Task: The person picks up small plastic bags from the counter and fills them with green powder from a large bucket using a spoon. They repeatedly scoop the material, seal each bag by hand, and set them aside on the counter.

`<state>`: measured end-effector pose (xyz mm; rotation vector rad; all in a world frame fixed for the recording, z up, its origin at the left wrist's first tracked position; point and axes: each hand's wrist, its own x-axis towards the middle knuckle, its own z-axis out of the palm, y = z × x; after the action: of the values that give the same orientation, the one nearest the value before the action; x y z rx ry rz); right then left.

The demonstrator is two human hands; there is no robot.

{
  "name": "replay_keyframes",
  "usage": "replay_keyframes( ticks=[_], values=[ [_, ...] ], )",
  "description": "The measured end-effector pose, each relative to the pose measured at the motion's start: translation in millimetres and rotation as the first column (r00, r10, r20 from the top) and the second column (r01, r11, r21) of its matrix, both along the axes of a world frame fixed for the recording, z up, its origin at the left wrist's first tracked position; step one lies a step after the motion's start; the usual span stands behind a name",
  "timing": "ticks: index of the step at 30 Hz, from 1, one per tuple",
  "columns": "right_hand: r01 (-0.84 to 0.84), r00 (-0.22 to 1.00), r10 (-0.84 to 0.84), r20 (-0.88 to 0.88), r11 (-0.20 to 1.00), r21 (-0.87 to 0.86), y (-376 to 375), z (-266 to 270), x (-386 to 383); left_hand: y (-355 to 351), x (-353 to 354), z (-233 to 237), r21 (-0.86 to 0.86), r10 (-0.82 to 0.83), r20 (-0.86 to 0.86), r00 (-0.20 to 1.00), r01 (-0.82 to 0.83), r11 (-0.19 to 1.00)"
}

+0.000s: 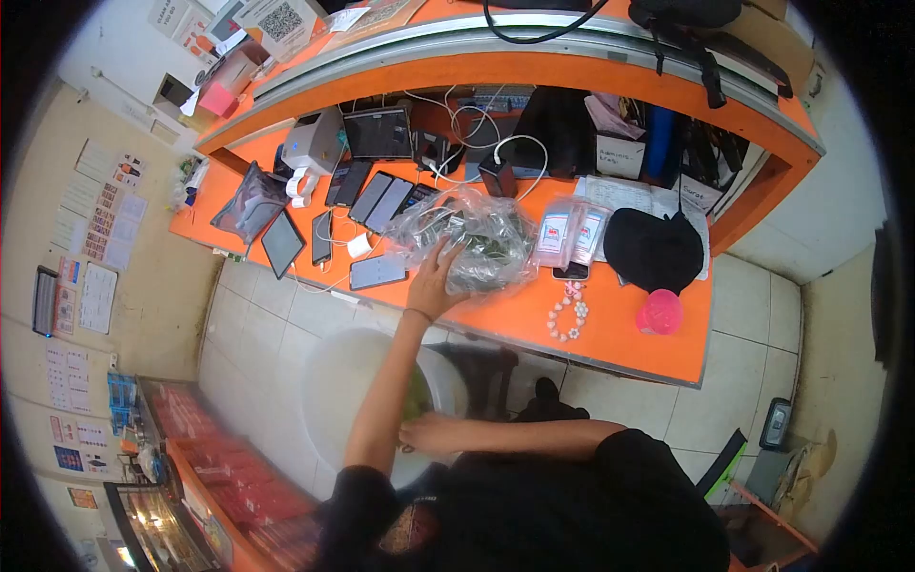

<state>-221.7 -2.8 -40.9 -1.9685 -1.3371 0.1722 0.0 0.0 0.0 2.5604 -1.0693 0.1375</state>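
Note:
My left hand (435, 278) reaches over the orange table's front edge and rests on a clear plastic bag (477, 253), its fingers stretched out over the film. Dark green leafy stuff (467, 238) shows through the bag. Lower down, my right hand (424, 435) is at a big white bucket (329, 381), its fingers curled and partly hidden by my left forearm. Something green (417, 396) lies in the bucket close by these fingers; whether they grip it is hidden.
Several phones (381, 200), a tablet (283, 244) and cables lie left of the bag. To the right are clear plastic packets (569, 232), a beaded strap (569, 315), a black cap (653, 248) and a pink cup (660, 312). An orange shelf edge (534, 71) overhangs the back.

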Motion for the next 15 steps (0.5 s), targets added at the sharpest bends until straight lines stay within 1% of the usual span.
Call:
replay_keyframes(
  ticks=[1, 2, 3, 4, 5, 6, 7, 8, 9, 10, 11, 13, 14, 15],
  values=[
    [0.016, 1.000, -0.015, -0.012, 1.000, 0.009, 0.6, -0.9, 0.9, -2.3, 1.3, -2.2, 0.154, 0.054, -0.013, 0.998, -0.052, 0.987],
    [0.031, 0.999, -0.031, -0.025, 0.999, 0.019, 1.6, -1.7, 1.0, -4.8, 1.3, -5.1, 0.305, 0.110, -0.020, 0.994, -0.099, 0.947],
    [0.036, 0.999, -0.035, -0.034, 0.999, 0.024, 2.2, 1.5, -4.9, -11.1, -3.4, -7.2, 0.553, 0.134, -0.116, 0.984, -0.048, 0.832],
    [0.025, 1.000, -0.025, 0.004, 1.000, 0.017, -2.1, 4.2, -3.9, -25.3, -4.6, -4.0, 0.747, 0.178, -0.192, 0.965, 0.027, 0.664],
    [0.015, 0.999, -0.015, 0.043, 1.000, 0.010, -6.4, 6.7, -2.4, -31.1, -22.0, -4.4, 0.736, 0.130, -0.196, 0.972, 0.059, 0.674],
    [0.021, 0.999, -0.021, 0.043, 1.000, 0.011, -8.8, 10.3, -2.0, -31.4, -31.6, -6.6, 0.678, 0.093, -0.259, 0.962, 0.112, 0.726],
    [0.037, 0.999, -0.037, 0.000, 0.999, 0.018, -9.9, 14.2, -2.7, -30.7, -37.0, -7.5, 0.616, 0.053, -0.319, 0.946, 0.165, 0.770],
    [0.056, 0.998, -0.055, -0.043, 0.998, 0.026, -10.7, 18.3, -2.3, -30.9, -37.4, -6.8, 0.620, 0.047, -0.319, 0.946, 0.171, 0.766],
    [0.071, 0.997, -0.070, -0.044, 0.997, 0.030, 1.5, 1.5, -3.4, -35.3, -38.1, -0.2, 0.671, 0.168, -0.280, 0.945, 0.068, 0.738],
    [0.126, 0.992, -0.120, -0.051, 0.983, 0.136, 24.0, -32.7, -6.8, -43.5, -39.1, 6.6, 0.713, 0.280, -0.236, 0.931, -0.030, 0.700],
    [0.178, 0.984, -0.168, -0.062, 0.955, 0.237, 36.3, -52.0, -9.1, -56.1, -40.3, 14.1, 0.711, 0.262, -0.239, 0.935, -0.015, 0.703],
    [0.191, 0.981, -0.179, -0.080, 0.961, 0.202, 36.7, -51.1, -9.0, -88.4, -38.2, 24.0, 0.617, 0.182, -0.127, 0.975, -0.066, 0.784],
    [0.185, 0.981, -0.170, -0.097, 0.967, 0.173, 35.7, -49.9, -8.9, -109.4, -37.1, 21.9, 0.470, 0.178, -0.134, 0.975, -0.096, 0.878],
    [0.194, 0.979, -0.179, -0.097, 0.966, 0.173, 28.9, -38.6, -8.7, -133.4, -36.9, 16.9, 0.307, 0.172, -0.141, 0.975, -0.123, 0.944]
  ],
)
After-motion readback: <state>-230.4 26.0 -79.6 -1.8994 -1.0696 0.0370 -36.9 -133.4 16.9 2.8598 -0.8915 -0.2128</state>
